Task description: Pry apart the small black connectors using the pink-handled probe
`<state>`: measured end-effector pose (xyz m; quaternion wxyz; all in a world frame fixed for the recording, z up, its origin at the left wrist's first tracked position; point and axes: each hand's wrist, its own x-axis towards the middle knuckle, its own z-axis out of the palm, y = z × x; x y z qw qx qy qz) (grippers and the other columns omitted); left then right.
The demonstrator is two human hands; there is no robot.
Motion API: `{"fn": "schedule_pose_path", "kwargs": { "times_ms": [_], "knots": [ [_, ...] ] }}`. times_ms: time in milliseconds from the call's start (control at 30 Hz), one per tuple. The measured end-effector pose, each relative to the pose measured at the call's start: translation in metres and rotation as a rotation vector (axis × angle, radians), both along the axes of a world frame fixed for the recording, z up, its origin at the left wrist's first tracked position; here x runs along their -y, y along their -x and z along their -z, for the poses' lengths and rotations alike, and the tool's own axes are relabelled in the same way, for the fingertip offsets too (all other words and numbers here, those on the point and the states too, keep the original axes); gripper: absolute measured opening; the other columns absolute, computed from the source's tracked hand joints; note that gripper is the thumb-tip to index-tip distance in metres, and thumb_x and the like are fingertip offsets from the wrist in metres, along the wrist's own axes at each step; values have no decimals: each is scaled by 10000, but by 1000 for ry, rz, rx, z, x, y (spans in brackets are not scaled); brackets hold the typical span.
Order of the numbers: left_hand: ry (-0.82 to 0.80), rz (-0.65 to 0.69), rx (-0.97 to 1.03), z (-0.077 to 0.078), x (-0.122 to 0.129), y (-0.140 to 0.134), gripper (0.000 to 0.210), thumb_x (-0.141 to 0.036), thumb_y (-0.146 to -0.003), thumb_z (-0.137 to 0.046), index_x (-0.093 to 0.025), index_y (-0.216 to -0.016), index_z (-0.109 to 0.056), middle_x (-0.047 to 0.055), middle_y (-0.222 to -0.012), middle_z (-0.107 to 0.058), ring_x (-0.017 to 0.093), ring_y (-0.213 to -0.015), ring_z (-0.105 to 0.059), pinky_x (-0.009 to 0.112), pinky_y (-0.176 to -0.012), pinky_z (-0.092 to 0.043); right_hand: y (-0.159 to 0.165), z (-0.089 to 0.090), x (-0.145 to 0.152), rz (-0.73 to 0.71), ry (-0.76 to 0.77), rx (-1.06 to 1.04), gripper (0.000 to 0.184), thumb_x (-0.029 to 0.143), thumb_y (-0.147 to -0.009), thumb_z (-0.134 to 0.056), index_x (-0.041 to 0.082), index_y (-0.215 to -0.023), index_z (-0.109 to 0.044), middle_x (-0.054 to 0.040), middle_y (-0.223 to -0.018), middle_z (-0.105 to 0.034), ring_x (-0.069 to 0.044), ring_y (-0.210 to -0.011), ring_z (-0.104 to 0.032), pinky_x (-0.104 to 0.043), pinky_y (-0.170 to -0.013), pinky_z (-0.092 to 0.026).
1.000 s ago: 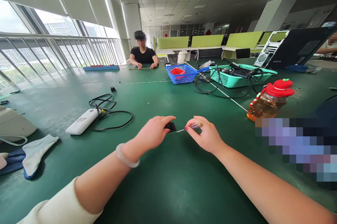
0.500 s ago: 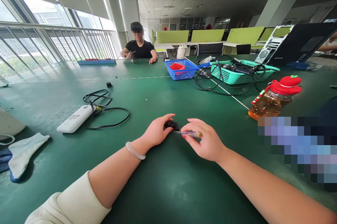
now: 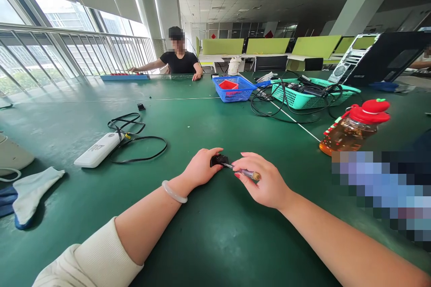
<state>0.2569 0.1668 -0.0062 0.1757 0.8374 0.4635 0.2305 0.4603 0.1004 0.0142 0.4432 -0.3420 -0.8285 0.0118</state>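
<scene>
On the green tabletop (image 3: 202,242), my left hand (image 3: 202,166) grips a small black part (image 3: 219,160) between thumb and fingers; its exact kind is too small to make out. My right hand (image 3: 264,179) is closed around the handle of a screwdriver (image 3: 248,173). The thin metal shaft points left, and its tip meets the near side of the black part by my left thumb. Both hands are low over the table, close together.
Left of my hands lie a white power bank (image 3: 97,150), a black cable (image 3: 148,157) and a glove (image 3: 37,195). A blue basket (image 3: 235,94), a green basket (image 3: 303,102) and a red-lidded bottle (image 3: 353,130) stand beyond. Across the table sits a person (image 3: 180,60) near a blue tray (image 3: 124,77).
The screwdriver's handle has dipped slightly and its tip has shifted up onto the black part. Across the table, the person's arm has stretched out to the blue tray.
</scene>
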Motion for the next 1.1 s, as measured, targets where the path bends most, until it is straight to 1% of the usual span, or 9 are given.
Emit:
{"fn": "schedule_pose_path", "kwargs": {
  "times_ms": [167, 300, 367, 500, 633, 767, 900, 1033, 1100],
  "knots": [
    [-15, 32, -24, -1, 0, 1, 437, -278, -829, -637, -211, -1259, -598, 73, -1184, -679, 252, -1113, -594, 393, -979, -482, 1, -1, 0, -18, -53, 62, 140, 151, -881, -549, 254, -953, -610, -4, -865, -718, -176, -765, -670, -460, -971, -489],
    [-42, 73, -16, -1, 0, 1, 389, -244, -833, -622, -215, -1221, -618, 48, -1190, -685, 245, -1127, -580, 393, -1005, -460, 3, -6, 3, 26, -139, 134, 110, 189, -893, -578, 253, -956, -640, -4, -858, -724, -174, -789, -674, -452, -977, -450],
    [-49, 78, -17, -1, 0, 1, 383, -246, -833, -626, -215, -1215, -619, 47, -1190, -685, 246, -1124, -581, 397, -1005, -459, 4, -7, 4, 51, -164, 149, 88, 198, -894, -588, 257, -915, -651, 5, -841, -727, -173, -793, -675, -448, -990, -430],
    [-44, 79, -20, 0, -1, 2, 396, -262, -839, -626, -209, -1231, -608, 58, -1192, -681, 252, -1126, -578, 402, -998, -463, 4, -7, 4, 83, -188, 175, 81, 210, -890, -608, 258, -839, -649, 23, -805, -728, -180, -820, -675, -458, -1016, -391],
    [-49, 74, -17, 1, -1, 2, 413, -259, -840, -626, -218, -1250, -595, 56, -1196, -678, 249, -1127, -575, 403, -998, -463, 4, -7, 4, 97, -186, 192, 55, 221, -886, -632, 256, -850, -653, 29, -796, -730, -196, -859, -673, -479, -1036, -363],
    [-40, 69, -16, 2, -1, 2, 426, -259, -839, -627, -222, -1261, -587, 57, -1207, -672, 253, -1141, -569, 411, -1002, -460, 4, -7, 4, 82, -168, 211, 67, 225, -892, -622, 265, -863, -666, 24, -798, -731, -205, -889, -671, -499, -1057, -344],
    [-35, 63, -15, 1, -1, 2, 437, -250, -840, -625, -217, -1273, -576, 56, -1212, -669, 249, -1134, -570, 408, -1000, -462, 5, -8, 6, 37, -138, 250, 134, 146, -883, -582, 252, -914, -660, 10, -874, -735, -209, -943, -656, -523, -1066, -329],
    [-29, 56, -16, -1, 0, 1, 433, -236, -843, -615, -206, -1273, -572, 63, -1192, -672, 246, -1118, -577, 401, -987, -472, 5, -5, 6, -5, -115, 307, 295, 17, -793, -544, 235, -955, -659, -11, -982, -731, -238, -1033, -625, -556, -1062, -326],
    [-34, 53, -18, -1, 0, 1, 431, -227, -845, -606, -207, -1274, -568, 67, -1178, -674, 247, -1111, -583, 404, -981, -477, 5, -3, 6, -10, -99, 329, 343, -9, -761, -532, 242, -953, -664, -15, -1028, -727, -256, -1073, -608, -575, -1060, -321]
  ]
}}
